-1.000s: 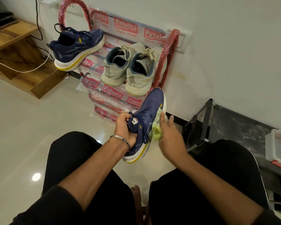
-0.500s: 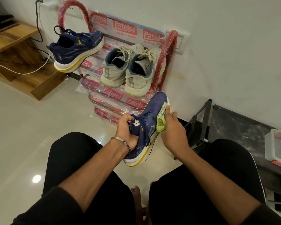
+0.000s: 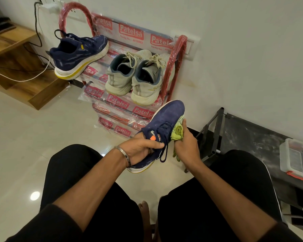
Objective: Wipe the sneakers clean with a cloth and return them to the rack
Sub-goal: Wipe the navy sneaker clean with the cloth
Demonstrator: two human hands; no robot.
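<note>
Wiping continues: my left hand (image 3: 143, 147) grips the navy sneaker (image 3: 164, 126), right hand (image 3: 184, 142) clutches the cloth (image 3: 177, 131) at its three-o'clock side; the sole probably comes next.

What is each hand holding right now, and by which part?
Left hand grips the navy sneaker at its tongue and collar. Right hand holds the green cloth bunched against the sneaker's side.

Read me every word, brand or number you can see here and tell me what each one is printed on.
"Patelsa": red labels repeated on the plastic wrapping of the red shoe rack.
"Redg No.: 4016662", roughly; the digits are blurred: under the top label.
Orange tag on the navy sneaker: too small to read.
Bracelet: marks unreadable.
Nothing readable on the grey sneakers or the green cloth.
</note>
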